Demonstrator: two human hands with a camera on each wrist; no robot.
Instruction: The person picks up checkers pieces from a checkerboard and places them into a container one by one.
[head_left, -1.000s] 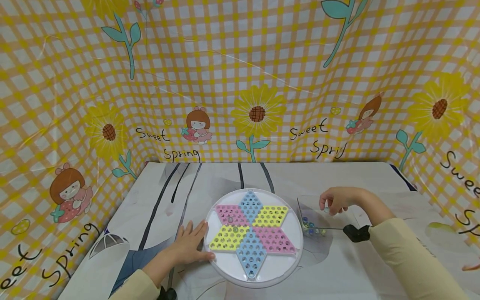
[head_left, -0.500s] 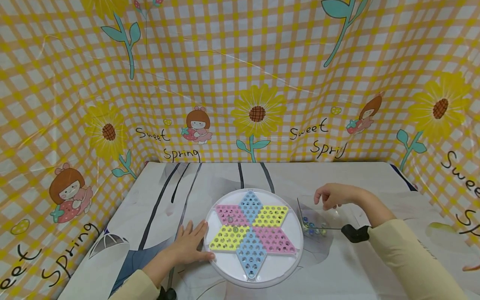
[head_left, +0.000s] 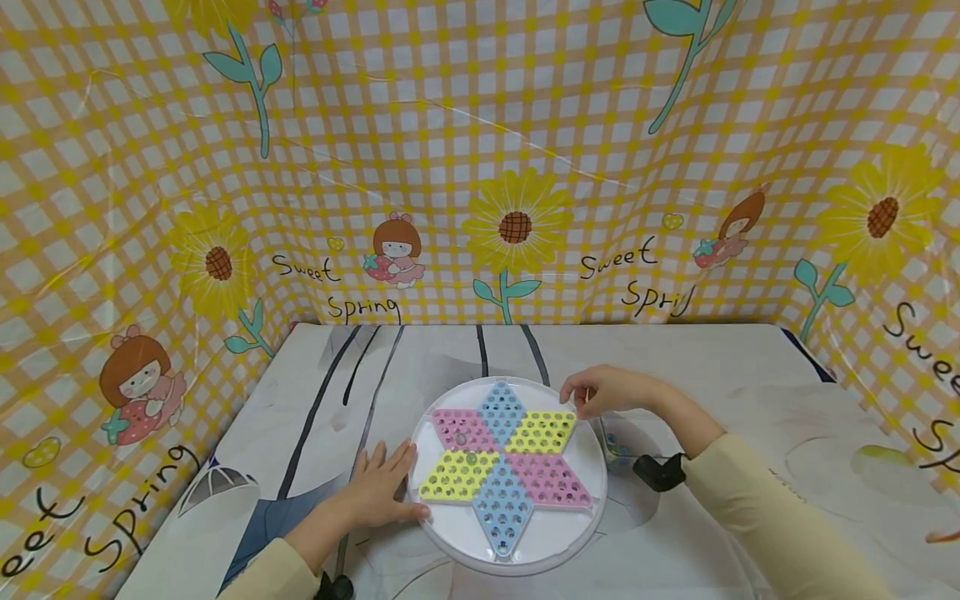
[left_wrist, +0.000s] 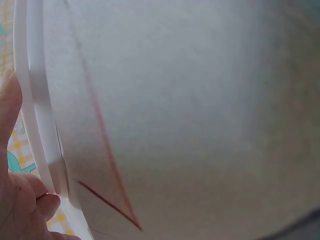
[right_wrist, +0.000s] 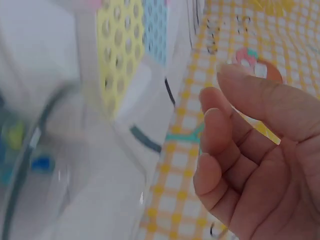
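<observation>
- The left hand (head_left: 372,493) lies flat, palm down, fingers straight and slightly spread, its cream-sleeved forearm reaching in from the lower left.
- The right hand (head_left: 603,391) hangs raised, fingers curled inward toward the thumb; whether it pinches anything cannot be told.

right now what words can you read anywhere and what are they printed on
"Sweet Spring" on the checked backdrop, left of centre.
"Sweet Spri", its end lost in a fold, right of centre.
"eet Spring", cut by the frame, on the left wall.
"Swee" and "Sp", cut off, on the right wall.
Board: no text.
</observation>
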